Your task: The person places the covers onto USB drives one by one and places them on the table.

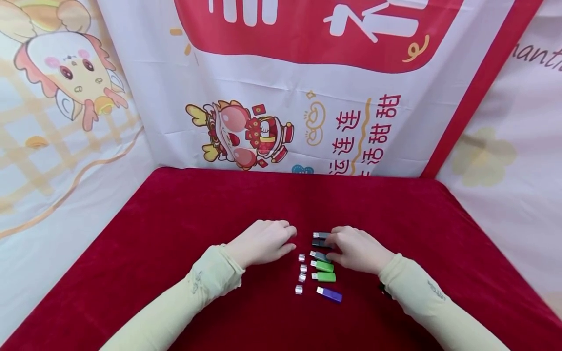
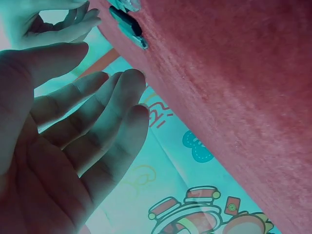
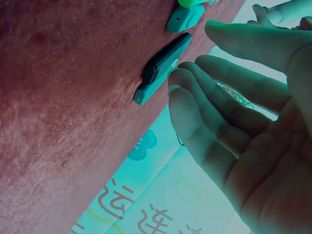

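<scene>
In the head view several USB sticks form a column on the red cloth. From the far end come a grey stick [image 1: 320,235], a black stick [image 1: 318,243], another grey stick [image 1: 319,256], two green sticks [image 1: 326,277] and a blue-purple stick [image 1: 330,295]. Left of them runs a row of small clear caps [image 1: 299,289]. My left hand [image 1: 265,241] hovers left of the column, fingers loosely bent around nothing. My right hand [image 1: 357,247] is at the right ends of the black and nearer grey sticks. In the right wrist view its fingertips are close to the black stick [image 3: 168,58], with nothing between thumb and fingers.
The red cloth [image 1: 197,209] covers the table and ends at a printed white backdrop [image 1: 281,78]. Patterned fabric walls [image 1: 57,161] stand on both sides. A small dark object [image 1: 384,289] shows partly under the right sleeve.
</scene>
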Available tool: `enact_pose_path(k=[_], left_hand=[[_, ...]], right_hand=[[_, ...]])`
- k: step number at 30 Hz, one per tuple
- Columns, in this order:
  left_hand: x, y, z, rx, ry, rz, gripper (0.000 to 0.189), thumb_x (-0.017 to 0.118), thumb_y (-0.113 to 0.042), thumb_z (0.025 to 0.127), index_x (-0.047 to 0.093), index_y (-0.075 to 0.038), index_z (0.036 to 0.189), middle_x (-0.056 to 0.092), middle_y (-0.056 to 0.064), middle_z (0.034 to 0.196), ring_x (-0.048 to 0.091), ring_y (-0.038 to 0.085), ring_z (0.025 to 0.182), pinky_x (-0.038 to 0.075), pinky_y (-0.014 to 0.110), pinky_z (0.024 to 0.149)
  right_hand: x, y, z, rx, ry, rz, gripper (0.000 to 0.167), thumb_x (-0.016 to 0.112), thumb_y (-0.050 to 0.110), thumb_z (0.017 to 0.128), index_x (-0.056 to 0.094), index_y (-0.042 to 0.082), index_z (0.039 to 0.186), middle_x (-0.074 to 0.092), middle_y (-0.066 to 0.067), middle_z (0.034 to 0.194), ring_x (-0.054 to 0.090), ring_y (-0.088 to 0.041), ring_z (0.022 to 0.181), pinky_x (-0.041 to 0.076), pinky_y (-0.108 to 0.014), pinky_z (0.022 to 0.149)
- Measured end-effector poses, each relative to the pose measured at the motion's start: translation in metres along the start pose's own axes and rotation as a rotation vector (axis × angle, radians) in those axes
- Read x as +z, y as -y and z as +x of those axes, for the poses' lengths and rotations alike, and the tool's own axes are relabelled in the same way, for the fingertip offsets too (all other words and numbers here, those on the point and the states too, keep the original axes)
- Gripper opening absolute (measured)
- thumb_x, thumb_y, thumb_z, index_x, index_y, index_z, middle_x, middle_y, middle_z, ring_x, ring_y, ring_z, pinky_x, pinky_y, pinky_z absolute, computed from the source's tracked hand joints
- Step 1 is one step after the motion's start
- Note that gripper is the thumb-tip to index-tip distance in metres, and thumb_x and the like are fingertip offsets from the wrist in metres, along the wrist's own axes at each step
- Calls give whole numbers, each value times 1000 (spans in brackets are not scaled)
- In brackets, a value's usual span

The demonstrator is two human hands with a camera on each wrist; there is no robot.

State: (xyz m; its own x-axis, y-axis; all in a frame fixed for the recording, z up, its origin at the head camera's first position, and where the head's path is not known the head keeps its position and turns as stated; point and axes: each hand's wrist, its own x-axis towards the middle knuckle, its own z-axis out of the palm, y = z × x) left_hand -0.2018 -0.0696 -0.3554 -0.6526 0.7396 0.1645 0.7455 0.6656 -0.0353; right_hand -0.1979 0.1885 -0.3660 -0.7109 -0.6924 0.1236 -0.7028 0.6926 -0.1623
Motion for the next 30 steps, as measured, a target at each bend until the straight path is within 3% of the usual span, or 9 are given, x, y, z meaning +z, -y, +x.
enact_pose_path(k=[11,30], left_hand=[[5,5,-14,13,-16,-8,16,70,-31,91,68,-15,93,58,-4,80,55,9,66,49,25,58],[6,3,-17,13,-30,-11,17,70,-32,92,67,-15,92,58,-4,80,56,9,66,49,26,57]], right_hand=[[4,1,-2,-15,-8,-32,16,82,20,81,76,12,93,63,1,88,53,-7,70,50,-24,60],[2,4,7,-66,32,-62,10,80,21,82,76,14,88,63,4,83,51,-5,66,48,-22,57]])
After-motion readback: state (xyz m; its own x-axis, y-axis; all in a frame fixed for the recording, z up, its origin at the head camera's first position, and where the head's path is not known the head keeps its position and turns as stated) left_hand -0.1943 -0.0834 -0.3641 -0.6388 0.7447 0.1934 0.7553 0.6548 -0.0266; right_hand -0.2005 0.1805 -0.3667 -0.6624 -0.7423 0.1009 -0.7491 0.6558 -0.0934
